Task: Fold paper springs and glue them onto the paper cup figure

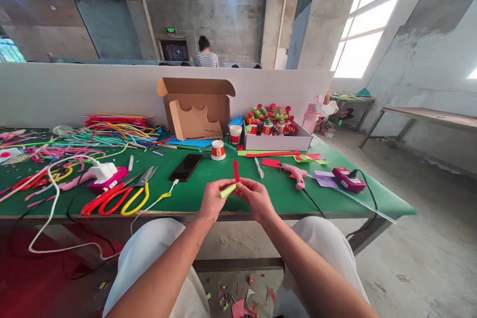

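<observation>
Both hands meet just above the table's front edge. Between the fingertips of my left hand [215, 199] is a light green paper strip [228, 190], pointing down to the left. My right hand [257, 198] pinches at the lower end of a red paper strip [236, 171], which stands upright. The two strips meet at the fingertips; whether they are joined there cannot be seen. Beyond the hands stands a red and white paper cup [218, 150]. A black phone [186, 167] lies to the left, and a white pen-like tool [259, 168] to the right.
On the right are a pink glue gun [295, 174] and a purple power socket [349, 180]. Red scissors [112, 198] and yellow scissors [139, 194] lie left, near pipe cleaners [112, 134]. Behind stand an open cardboard box [201, 104] and a white box [274, 143] of finished cup figures.
</observation>
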Demonstrator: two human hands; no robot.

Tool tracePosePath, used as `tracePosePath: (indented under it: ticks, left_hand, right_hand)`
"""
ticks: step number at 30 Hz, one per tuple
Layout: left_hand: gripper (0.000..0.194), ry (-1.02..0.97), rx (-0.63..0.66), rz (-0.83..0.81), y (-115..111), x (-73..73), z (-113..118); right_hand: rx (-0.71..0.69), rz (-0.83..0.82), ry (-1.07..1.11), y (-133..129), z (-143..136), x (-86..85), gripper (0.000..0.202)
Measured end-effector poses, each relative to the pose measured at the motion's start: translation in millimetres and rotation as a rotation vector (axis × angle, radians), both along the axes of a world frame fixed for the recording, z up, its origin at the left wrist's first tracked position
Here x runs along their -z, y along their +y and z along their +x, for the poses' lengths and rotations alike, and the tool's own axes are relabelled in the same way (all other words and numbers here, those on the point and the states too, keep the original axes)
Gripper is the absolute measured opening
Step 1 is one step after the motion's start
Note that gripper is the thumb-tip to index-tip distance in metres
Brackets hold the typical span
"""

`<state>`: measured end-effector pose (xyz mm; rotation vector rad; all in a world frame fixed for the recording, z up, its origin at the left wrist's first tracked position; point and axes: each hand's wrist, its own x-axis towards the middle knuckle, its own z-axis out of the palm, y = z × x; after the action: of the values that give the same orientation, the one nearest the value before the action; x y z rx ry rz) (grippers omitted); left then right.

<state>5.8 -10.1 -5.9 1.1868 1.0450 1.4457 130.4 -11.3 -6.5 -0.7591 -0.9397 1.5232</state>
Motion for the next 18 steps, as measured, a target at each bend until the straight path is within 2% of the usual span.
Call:
tracePosePath:
  ticks: [4, 10, 18]
  left_hand:
    - [0.020, 0.036, -0.020, 0.033, -1.1, -2.5, -0.2]
    - [0.029, -0.122, 0.144, -0.011, 0.1, -2.3, -0.6]
    - [0.028, -0.206, 0.025, -0.055, 3.1, 2.0, 3.9]
  right_hand:
    - [0.022, 0.021, -0.057, 0.7, 1.8, -2.3, 0.033]
    - [0.055, 0.032, -0.062, 1.2, 3.9, -6.2, 0.031]
    - [0.079, 0.023, 0.010, -0.8, -4.6, 2.0, 0.031]
